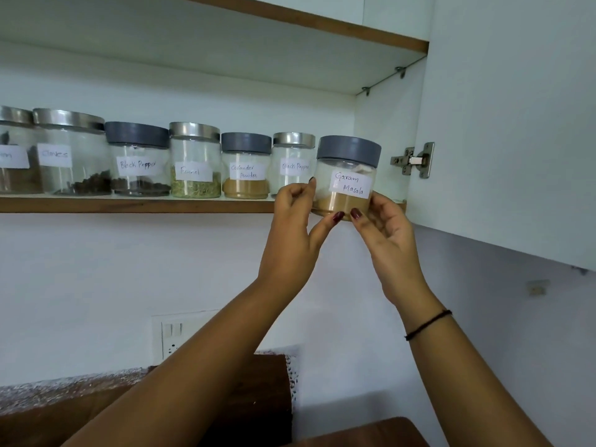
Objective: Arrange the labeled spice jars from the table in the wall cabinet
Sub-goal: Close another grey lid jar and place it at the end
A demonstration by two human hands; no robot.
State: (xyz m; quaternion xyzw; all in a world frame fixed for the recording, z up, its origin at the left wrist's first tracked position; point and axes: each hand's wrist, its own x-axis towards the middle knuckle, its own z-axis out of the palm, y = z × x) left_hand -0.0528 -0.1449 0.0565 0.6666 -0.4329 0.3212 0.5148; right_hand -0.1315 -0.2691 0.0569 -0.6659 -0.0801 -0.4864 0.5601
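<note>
Both hands are up at the wall cabinet, holding the Garam Masala jar (346,179), the one with the grey lid and brownish powder in the bottom. The left hand (296,221) pinches it from the left side, thumb down at the base and fingertips up by the label. The right hand (383,233) cups it from the right, thumb on the lower front and the other fingers curled round behind. The jar leans a touch and sits at the right end of the lower shelf (129,204), its base right at the wooden front edge. Can't honestly tell if it's resting on the board or just held against it. Just left of it is the steel-lidded Black Pepper jar (292,166), then the Coriander Powder jar (245,167), the Fennel jar (195,162), the grey-lidded Black Pepper jar (138,161), the Cloves jar (72,153), and one more jar cut off at the frame edge (16,153), all upright in a row. The cabinet door (516,124) hangs open on the right, hinge (412,161) showing. There's a black thread bracelet (427,324) on the right wrist and a switch panel (180,333) on the wall below.
</note>
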